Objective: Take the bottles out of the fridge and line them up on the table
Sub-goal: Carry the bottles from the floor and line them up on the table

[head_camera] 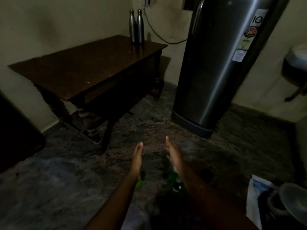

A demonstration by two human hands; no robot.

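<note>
The room is dim. On the far right corner of the dark wooden bench [83, 72], a first steel bottle [132, 25] stands upright. A second steel bottle [140, 26] stands just beside it on the side nearer the fridge, so close that I cannot tell whether they touch. Both are slim, narrow-necked and capped, with the wall close behind them.

The tall grey fridge [212, 63] stands on the floor [66, 171] just past the bench's right end. Its door is closed and there are stickers [249, 34] down its right side. A dark cable [159, 36] sags along the wall from behind the bottles toward the fridge.

The person stands well back from both, arms stretched forward and low over the floor. The left hand [137, 156] and the right hand [174, 155] are held edge-on, palms facing each other with a gap between. The left fingers [139, 147] are straight and together, and so are the right fingers [168, 143]. Neither hand holds anything.

Under the wrists there are green shapes [174, 180], too dark and blurred to name. At the lower right, a white bag [255, 196] sits beside a pale round dish [292, 198].
</note>
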